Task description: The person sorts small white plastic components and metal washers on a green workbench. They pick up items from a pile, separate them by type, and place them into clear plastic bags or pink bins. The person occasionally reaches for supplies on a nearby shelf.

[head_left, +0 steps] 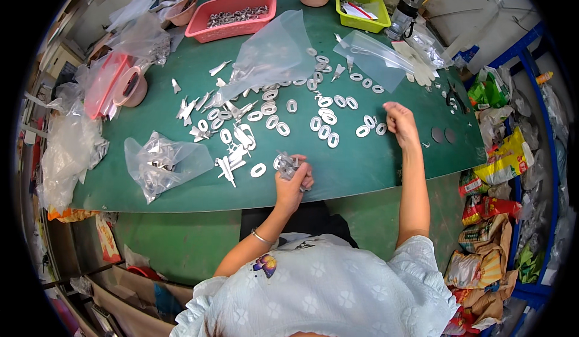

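Note:
My left hand (293,179), near the front edge of the table, is closed around a small cluster of silvery metal parts (286,163); whether a clear bag wraps them I cannot tell. Farther right, my right hand (400,123) is over the tabletop with its fingers curled together. Anything in those fingers is too small or hidden to make out. Just left of it lie oval metal rings (369,121). Several more oval rings (283,129) are scattered over the middle, beside a loose pile of pointed metal pieces (232,163).
On the green table (356,168), a clear bag of metal parts (158,162) lies left. Plastic sheets (271,50) cover part of the pile. A pink tray (232,18), a green basket (362,11) and a bottle (403,18) stand behind. Pliers (456,98) lie right.

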A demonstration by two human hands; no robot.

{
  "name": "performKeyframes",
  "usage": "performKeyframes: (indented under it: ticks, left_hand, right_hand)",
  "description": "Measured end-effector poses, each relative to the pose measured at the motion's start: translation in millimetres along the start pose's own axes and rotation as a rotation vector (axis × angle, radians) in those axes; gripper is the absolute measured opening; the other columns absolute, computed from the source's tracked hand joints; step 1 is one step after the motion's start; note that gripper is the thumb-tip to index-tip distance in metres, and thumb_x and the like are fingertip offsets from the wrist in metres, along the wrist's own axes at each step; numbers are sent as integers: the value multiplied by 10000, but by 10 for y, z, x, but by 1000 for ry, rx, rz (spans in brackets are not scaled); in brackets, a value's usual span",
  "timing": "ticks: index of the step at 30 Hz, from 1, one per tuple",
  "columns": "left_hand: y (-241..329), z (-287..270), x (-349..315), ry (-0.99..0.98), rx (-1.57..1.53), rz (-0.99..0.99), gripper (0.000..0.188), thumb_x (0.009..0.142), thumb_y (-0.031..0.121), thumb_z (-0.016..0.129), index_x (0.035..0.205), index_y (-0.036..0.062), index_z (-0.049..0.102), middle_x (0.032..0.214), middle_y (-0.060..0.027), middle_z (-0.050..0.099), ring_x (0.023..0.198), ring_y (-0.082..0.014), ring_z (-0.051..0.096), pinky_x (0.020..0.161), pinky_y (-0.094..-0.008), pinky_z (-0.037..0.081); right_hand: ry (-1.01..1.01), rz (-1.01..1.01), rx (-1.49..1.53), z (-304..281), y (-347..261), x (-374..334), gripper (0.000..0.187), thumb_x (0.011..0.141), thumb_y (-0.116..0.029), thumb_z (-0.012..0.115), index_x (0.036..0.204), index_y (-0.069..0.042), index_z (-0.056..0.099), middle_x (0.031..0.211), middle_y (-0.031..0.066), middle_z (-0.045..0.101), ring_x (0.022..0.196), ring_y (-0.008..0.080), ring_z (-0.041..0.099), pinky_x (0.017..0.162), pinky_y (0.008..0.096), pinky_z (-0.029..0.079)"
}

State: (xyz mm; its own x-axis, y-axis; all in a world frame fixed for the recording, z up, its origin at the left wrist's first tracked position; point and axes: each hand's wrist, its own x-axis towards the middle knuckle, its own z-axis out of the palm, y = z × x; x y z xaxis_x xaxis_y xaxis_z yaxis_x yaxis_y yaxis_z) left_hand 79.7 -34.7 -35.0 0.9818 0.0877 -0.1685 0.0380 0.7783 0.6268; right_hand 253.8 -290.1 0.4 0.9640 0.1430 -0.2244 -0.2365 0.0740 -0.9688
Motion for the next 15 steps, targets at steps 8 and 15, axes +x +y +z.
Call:
performKeyframes:
  ticks: [8, 15]
  left_hand:
    - [-16, -16, 2, -5, 4, 14, 201, 848, 16, 521, 1029, -13, 439, 706, -56, 474, 521, -80, 375, 470, -236, 320]
    - [-20, -25, 0, -37, 47, 18, 201, 864, 55, 520, 1039, 16, 430, 739, -66, 466, 534, -88, 363, 471, -229, 307]
  right_hand:
    - [229, -110, -1159, 137, 64, 31, 217, 737, -258, 653, 749, -45, 614, 629, 92, 597, 616, 242, 598, 562, 364, 438]
    - [265, -255, -956, 10, 200, 163, 203, 774, -218, 610, 766, -15, 615, 627, 99, 596, 573, 213, 575, 537, 333, 428]
